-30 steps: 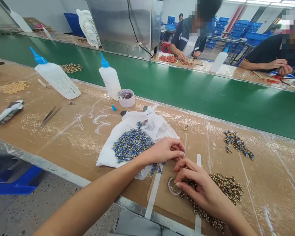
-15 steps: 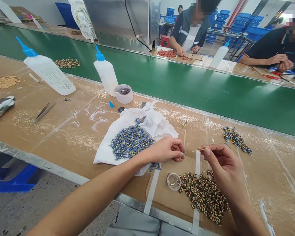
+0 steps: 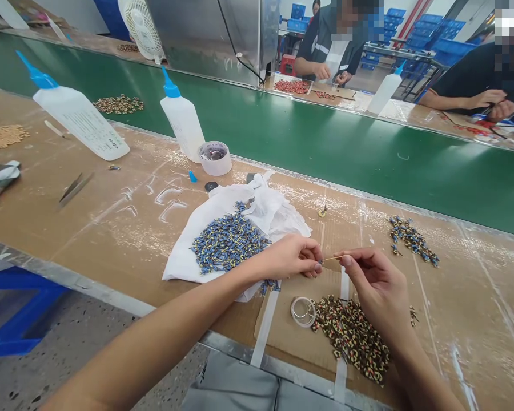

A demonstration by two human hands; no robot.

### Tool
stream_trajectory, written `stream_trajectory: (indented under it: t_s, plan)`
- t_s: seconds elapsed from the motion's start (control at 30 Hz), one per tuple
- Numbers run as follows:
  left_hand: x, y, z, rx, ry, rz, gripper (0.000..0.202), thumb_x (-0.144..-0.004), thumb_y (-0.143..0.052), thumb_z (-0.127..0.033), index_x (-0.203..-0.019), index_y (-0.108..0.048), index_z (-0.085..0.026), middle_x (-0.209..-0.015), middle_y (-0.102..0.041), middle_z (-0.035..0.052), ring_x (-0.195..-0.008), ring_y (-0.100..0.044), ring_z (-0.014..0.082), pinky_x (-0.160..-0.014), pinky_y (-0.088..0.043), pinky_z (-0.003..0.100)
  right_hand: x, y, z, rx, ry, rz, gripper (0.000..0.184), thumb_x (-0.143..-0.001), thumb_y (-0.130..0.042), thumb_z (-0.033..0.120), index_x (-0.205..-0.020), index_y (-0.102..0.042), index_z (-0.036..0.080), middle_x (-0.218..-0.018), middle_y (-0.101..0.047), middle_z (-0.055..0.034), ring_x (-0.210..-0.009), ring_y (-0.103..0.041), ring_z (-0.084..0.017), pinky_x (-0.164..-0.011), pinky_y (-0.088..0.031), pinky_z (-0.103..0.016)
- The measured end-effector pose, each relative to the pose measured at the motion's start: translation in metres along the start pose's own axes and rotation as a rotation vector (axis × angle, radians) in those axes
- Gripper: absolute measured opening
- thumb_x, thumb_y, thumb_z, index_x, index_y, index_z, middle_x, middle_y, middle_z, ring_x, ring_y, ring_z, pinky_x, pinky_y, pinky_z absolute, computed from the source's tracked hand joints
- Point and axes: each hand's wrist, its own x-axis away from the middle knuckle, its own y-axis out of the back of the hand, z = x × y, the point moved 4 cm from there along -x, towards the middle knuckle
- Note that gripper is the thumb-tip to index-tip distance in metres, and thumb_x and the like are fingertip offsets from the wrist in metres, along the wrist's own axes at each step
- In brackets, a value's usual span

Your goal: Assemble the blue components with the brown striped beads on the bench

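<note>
My left hand [image 3: 297, 257] is closed in a pinch at the right edge of a white plastic bag [image 3: 182, 251]. What it pinches is mostly hidden; only a tiny dark bit shows at the fingertips. In my right hand [image 3: 374, 279] a thin wooden toothpick [image 3: 332, 258] is held, its tip touching or nearly touching the left fingertips. A heap of small blue and yellow pieces [image 3: 227, 242] lies on the bag. Below my hands, a round clear dish [image 3: 302, 311] stands beside a pile of dark, yellow and red pieces [image 3: 355, 337].
Blue-capped bottles [image 3: 182, 123] and a tape roll [image 3: 215, 162] stand toward the back left. Tweezers [image 3: 75, 188] lie farther left. A small group of blue and dark pieces [image 3: 413, 240] sits at right. Beyond the green belt [image 3: 282, 131], two people work with their hands.
My right hand has moved slightly left, bringing the toothpick's tip to the left fingertips. My left hand has stayed nearly in place. The view has shifted a little.
</note>
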Motion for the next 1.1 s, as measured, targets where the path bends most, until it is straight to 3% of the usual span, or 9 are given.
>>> stream_trajectory:
  t_s: [0.47, 0.83, 1.1]
  plan:
    - [0.000, 0.001, 0.000, -0.020, -0.010, 0.014, 0.007, -0.081, -0.059, -0.014, -0.088, -0.059, -0.015, -0.083, -0.071, 0.0062, -0.071, -0.067, 0.0130, -0.070, -0.054, 0.029, 0.001, -0.003, 0.002, 0.079, 0.022, 0.042, 0.010, -0.088, -0.063, 0.030, -0.093, -0.065, 0.021, -0.096, -0.070, -0.0070, -0.087, -0.066, -0.021, -0.079, -0.051, -0.035]
    - [0.002, 0.000, -0.005, -0.059, -0.045, 0.019, 0.006, -0.082, -0.059, -0.017, -0.087, -0.061, -0.015, -0.079, -0.068, 0.0044, -0.071, -0.065, 0.0128, -0.070, -0.052, 0.028, 0.002, -0.005, 0.010, 0.217, 0.128, 0.056, 0.007, -0.089, -0.061, 0.026, -0.092, -0.064, 0.022, -0.089, -0.069, -0.0040, -0.082, -0.065, -0.019, -0.075, -0.050, -0.031]
    - [0.003, 0.000, -0.010, -0.069, -0.048, 0.028, 0.002, -0.081, -0.060, -0.017, -0.083, -0.060, -0.015, -0.074, -0.066, 0.0027, -0.067, -0.063, 0.0117, -0.066, -0.050, 0.026, -0.001, 0.013, 0.017, 0.024, 0.060, 0.069, 0.005, -0.090, -0.060, 0.025, -0.092, -0.064, 0.023, -0.091, -0.067, -0.0039, -0.087, -0.062, -0.018, -0.075, -0.049, -0.029]
